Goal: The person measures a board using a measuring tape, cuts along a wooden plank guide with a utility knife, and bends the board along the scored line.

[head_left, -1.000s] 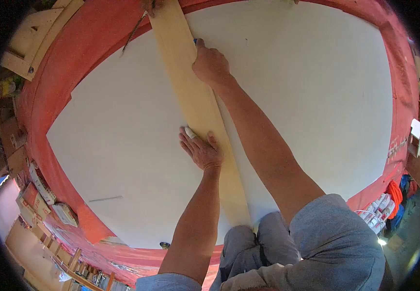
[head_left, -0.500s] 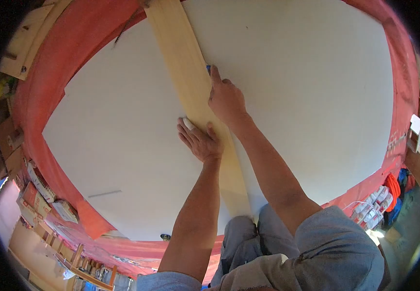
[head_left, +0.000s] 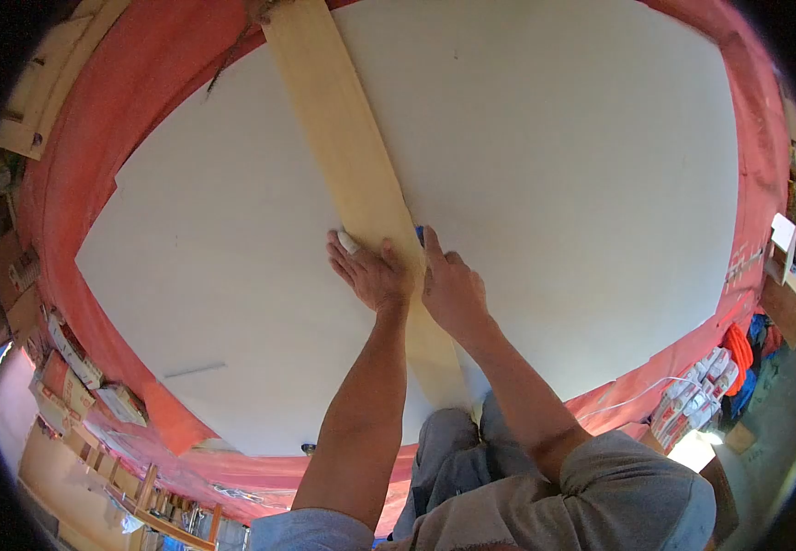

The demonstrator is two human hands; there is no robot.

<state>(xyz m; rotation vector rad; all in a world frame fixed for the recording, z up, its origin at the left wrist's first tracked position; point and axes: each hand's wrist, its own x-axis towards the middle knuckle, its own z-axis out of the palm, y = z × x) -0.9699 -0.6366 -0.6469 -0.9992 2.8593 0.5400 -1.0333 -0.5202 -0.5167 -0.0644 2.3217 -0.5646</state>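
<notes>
A long pale wooden board [head_left: 347, 119] lies across a large white sheet [head_left: 581, 184], running from the far edge toward my knees. My left hand [head_left: 375, 271] presses flat on the board, fingers spread over its left edge onto the sheet; one finger has a white wrapping. Close by on the right, my right hand [head_left: 453, 289] is closed on a blue utility knife [head_left: 420, 234]. Only a bit of blue shows at the index fingertip, against the board's right edge; the blade is hidden.
Red sheeting [head_left: 85, 184] surrounds the white sheet. A thin grey strip [head_left: 194, 371] lies at its left. Boxes [head_left: 72, 349] line the left side; white packages [head_left: 692, 395] and an orange coil [head_left: 738, 349] are at right. A wooden rack [head_left: 154, 514] stands lower left.
My right hand has drawn the utility knife toward me along the board's right edge, ending beside my left hand. My left hand still presses on the board. The view has shifted slightly.
</notes>
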